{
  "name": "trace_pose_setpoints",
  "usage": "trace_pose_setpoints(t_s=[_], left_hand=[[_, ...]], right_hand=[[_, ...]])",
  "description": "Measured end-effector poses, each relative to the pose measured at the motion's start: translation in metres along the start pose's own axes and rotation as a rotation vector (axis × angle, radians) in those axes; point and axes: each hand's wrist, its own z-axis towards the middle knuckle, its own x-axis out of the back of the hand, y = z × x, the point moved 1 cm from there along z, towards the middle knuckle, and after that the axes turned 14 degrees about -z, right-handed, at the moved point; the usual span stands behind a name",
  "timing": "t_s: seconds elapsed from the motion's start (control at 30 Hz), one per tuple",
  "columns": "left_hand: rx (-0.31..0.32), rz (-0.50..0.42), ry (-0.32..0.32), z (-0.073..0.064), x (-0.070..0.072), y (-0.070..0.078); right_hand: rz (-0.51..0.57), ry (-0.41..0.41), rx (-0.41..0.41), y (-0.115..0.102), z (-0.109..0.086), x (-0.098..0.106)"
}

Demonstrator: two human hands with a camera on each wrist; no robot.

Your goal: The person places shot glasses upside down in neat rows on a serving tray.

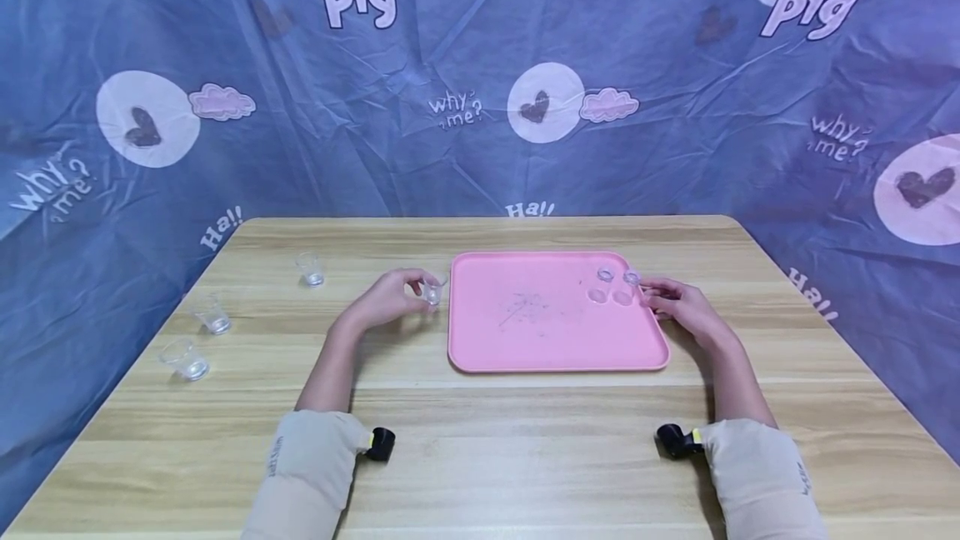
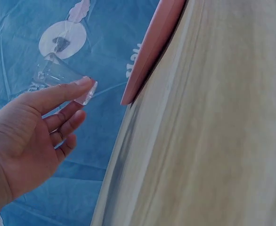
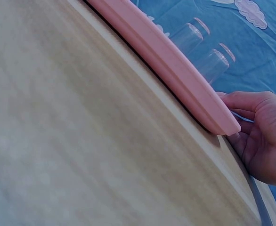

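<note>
My left hand (image 1: 386,300) pinches a small clear shot glass (image 1: 432,293) between thumb and fingers, just beside the left edge of the pink tray (image 1: 525,352). In the left wrist view, thumb and fingers grip this shot glass (image 2: 58,75) near its thick base, its mouth facing away from the table. My right hand (image 1: 686,307) holds the tray's right rim, fingers curled at the edge in the right wrist view. Close to that hand, two similar glasses stand upside down on the tray: one glass (image 1: 605,275) and another glass (image 1: 631,277).
Three more clear shot glasses stand upright on the left of the wooden table (image 1: 480,440): a back glass (image 1: 311,272), a middle glass (image 1: 215,319) and a front glass (image 1: 189,363). A blue printed cloth (image 1: 420,157) hangs behind the table.
</note>
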Motion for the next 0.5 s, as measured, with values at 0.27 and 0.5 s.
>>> trace_pose_setpoints(t_s=[0.27,0.5], left_hand=[[-0.015,0.008,-0.014,0.016,-0.010,0.012],[-0.005,0.033,-0.031,0.032,-0.020,0.021]], right_hand=[[0.017,0.001,-0.004,0.002,-0.001,0.000],[0.018,-0.006,0.006,-0.001,-0.001,-0.001]])
